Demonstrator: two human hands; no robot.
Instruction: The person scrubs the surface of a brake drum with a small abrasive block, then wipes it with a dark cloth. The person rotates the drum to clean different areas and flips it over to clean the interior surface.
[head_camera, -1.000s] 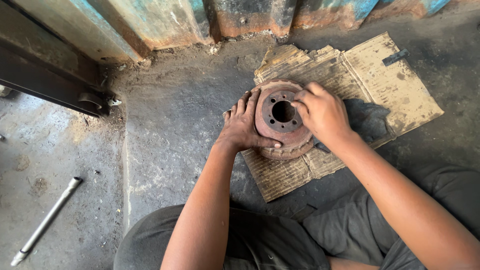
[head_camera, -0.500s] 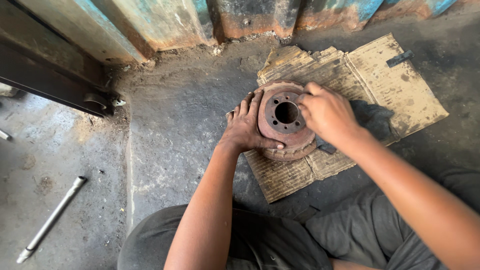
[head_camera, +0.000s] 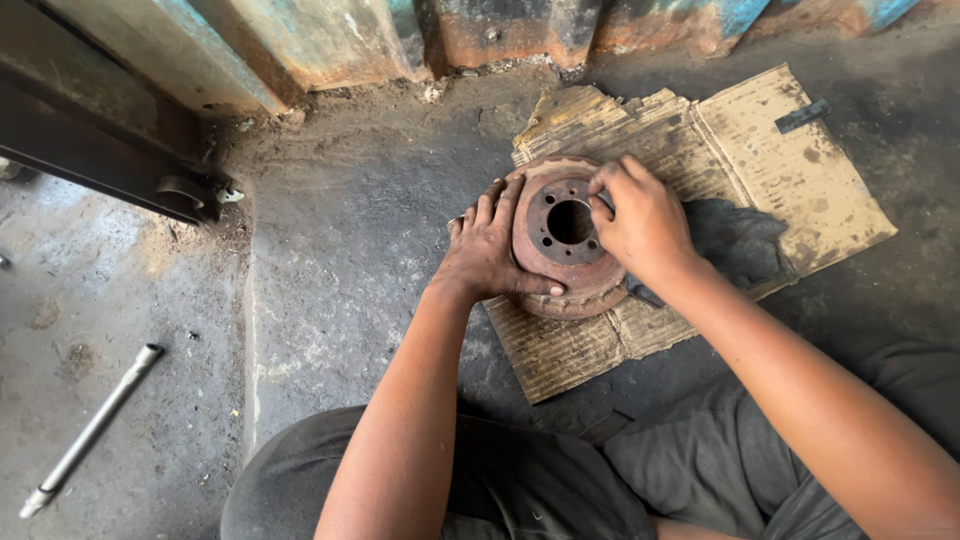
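A rusty round brake drum (head_camera: 562, 238) with a centre hole and several bolt holes lies on torn cardboard (head_camera: 800, 170) on the concrete floor. My left hand (head_camera: 487, 250) grips the drum's left rim, thumb along its lower edge. My right hand (head_camera: 643, 215) rests on the drum's right side with fingertips pressed to the face near the centre hole; whether they pinch something small is hidden. A dark rag (head_camera: 738, 240) lies on the cardboard just right of my right hand.
A metal rod (head_camera: 92, 428) lies on the floor at lower left. A dark steel beam with a roller (head_camera: 190, 192) runs along the upper left. Worn painted panels (head_camera: 330, 35) stand at the back. A small dark flat piece (head_camera: 802, 116) sits on the cardboard's far right.
My right hand's fingers have shifted slightly across the drum's face. The view has drifted a little; the drum stays in place under both hands.
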